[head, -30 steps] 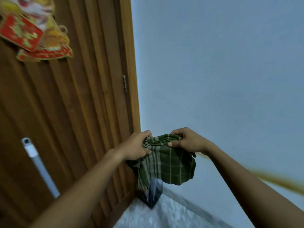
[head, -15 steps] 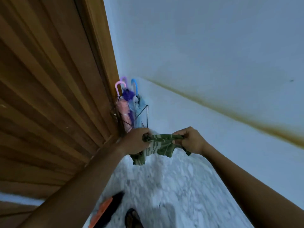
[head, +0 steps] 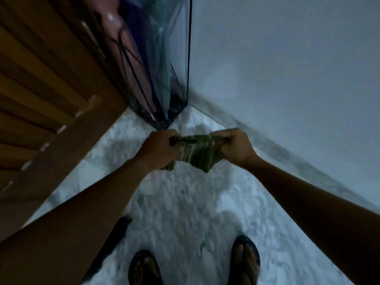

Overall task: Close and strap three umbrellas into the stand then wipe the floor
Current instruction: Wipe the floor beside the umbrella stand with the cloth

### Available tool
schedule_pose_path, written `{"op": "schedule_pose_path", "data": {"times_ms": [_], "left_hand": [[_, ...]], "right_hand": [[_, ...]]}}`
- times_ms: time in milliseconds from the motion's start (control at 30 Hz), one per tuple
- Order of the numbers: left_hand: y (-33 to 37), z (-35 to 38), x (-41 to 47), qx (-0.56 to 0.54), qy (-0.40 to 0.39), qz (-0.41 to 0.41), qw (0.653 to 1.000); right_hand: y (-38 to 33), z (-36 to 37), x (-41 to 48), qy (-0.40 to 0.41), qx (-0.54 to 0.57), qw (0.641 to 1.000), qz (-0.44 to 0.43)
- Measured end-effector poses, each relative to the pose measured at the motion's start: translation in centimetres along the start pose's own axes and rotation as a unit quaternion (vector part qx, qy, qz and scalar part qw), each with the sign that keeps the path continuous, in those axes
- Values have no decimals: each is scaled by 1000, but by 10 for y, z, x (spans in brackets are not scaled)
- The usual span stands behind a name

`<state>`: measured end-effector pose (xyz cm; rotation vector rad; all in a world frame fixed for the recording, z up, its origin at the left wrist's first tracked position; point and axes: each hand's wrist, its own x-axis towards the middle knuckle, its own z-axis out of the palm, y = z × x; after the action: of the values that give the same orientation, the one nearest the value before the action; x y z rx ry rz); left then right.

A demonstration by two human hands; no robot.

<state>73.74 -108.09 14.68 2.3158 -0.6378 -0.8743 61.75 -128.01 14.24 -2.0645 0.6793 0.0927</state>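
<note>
We've got the green plaid cloth (head: 197, 153) bunched between both hands, left hand (head: 159, 149) and right hand (head: 234, 147) clenched on it, above the marble floor (head: 185, 212). Umbrella stand (head: 164, 83) sits just beyond, in the corner by the wooden door (head: 51, 89).

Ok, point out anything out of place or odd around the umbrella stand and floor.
Nothing stands out. The umbrellas sit closed inside the wire stand in the corner. The green plaid cloth is bunched between the left hand and right hand, above the marble floor, where no spill is visible, though the picture is blurred.
</note>
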Motion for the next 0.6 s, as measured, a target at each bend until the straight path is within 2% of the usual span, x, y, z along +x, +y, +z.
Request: {"op": "schedule_pose_path", "data": {"times_ms": [133,233,300,367,433,467,533,600], "left_hand": [[-39,52,45,74,125,103,984],[-66,96,54,111,197,140,964],[-89,129,60,119,185,144,965],[-114,162,67,119,131,146,973],[-137,186,76,120,129,164,970],[-147,194,82,121,153,175,965],[-164,197,95,153,177,194,953],[-183,190,113,236,148,206,938]], "right_hand": [[68,47,54,92,-43,987,-123],[116,76,68,171,-119,961,-184],[148,95,70,157,-147,956,-200],[178,116,72,75,-177,968,-159],[203,135,74,20,-214,970,-114],[214,142,75,24,-221,968,-120],[226,152,78,72,-247,948,-187],[226,161,84,109,-278,925,-237]]}}
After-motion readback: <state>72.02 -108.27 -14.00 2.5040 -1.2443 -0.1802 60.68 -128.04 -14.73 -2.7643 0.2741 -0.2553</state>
